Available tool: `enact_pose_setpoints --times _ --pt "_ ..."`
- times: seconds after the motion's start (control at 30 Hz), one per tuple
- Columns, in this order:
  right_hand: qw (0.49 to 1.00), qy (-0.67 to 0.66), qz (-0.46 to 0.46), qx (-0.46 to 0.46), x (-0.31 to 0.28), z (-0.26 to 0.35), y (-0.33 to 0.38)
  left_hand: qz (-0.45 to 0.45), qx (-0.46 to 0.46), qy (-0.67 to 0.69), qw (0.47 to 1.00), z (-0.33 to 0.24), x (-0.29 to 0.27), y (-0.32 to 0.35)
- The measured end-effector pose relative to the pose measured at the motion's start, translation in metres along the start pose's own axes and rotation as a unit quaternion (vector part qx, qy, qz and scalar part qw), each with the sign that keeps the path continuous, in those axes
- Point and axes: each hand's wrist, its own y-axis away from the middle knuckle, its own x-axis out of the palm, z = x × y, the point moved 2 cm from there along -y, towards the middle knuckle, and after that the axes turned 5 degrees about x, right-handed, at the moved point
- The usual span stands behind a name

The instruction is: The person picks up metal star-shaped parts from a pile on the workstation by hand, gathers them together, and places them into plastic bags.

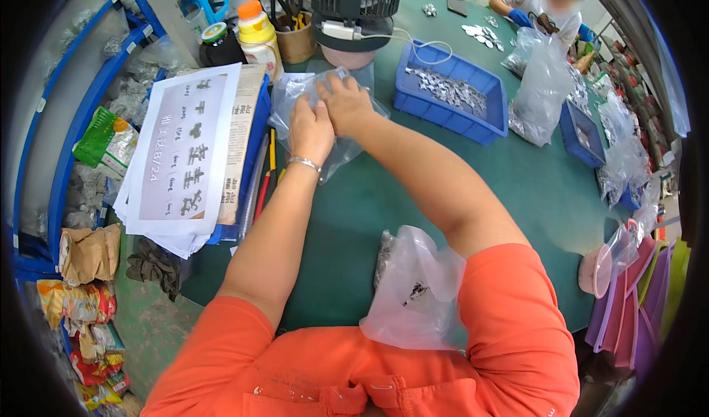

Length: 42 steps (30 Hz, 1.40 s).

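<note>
Both my arms reach forward to a loose pile of clear plastic bags [292, 92] on the green table, just in front of the small fan. My left hand [311, 132] has its fingers bent on the bag film and closed on it; the fingertips are partly lost in the clear plastic. Beside it, my right hand [344, 105] rests on the bags from above, fingers apart and palm down. Close to my body lies a translucent plastic bag [413, 291] with small dark metal pieces in it.
A blue bin [450, 99] of silvery metal pieces stands right of the black fan [354, 11]. Printed sheets [181, 151] lie on the left, beside pens. Scissors [288, 3] stand in a pot. Filled bags [543, 92] line the right; a person [550, 7] sits across.
</note>
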Motion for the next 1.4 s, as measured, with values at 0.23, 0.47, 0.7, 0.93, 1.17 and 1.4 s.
enact_pose_setpoints --times 0.23,0.47,0.7,0.93,1.17,1.4 --pt "0.915 -0.322 -0.187 -0.156 -0.035 -0.084 0.037 -0.068 0.020 -0.035 0.997 0.045 0.005 -0.014" --pt "0.794 -0.541 0.269 -0.069 -0.095 -0.119 0.287 0.384 -0.006 0.339 0.859 -0.056 -0.073 0.100" --pt "0.844 -0.520 0.054 0.120 -0.028 -0.008 0.329 0.598 -0.025 0.328 0.731 -0.092 -0.084 0.209" --pt "0.580 -0.727 -0.302 0.212 -0.027 -0.042 0.359 0.393 -0.208 0.626 0.641 -0.112 -0.086 0.177" --pt "0.450 -0.700 -0.461 0.309 -0.061 -0.133 0.410 0.368 -0.358 0.722 0.463 -0.098 -0.095 0.191" --pt "0.677 -0.392 -0.548 0.296 -0.095 -0.251 0.500 0.400 -0.350 0.753 0.388 -0.106 -0.095 0.196"
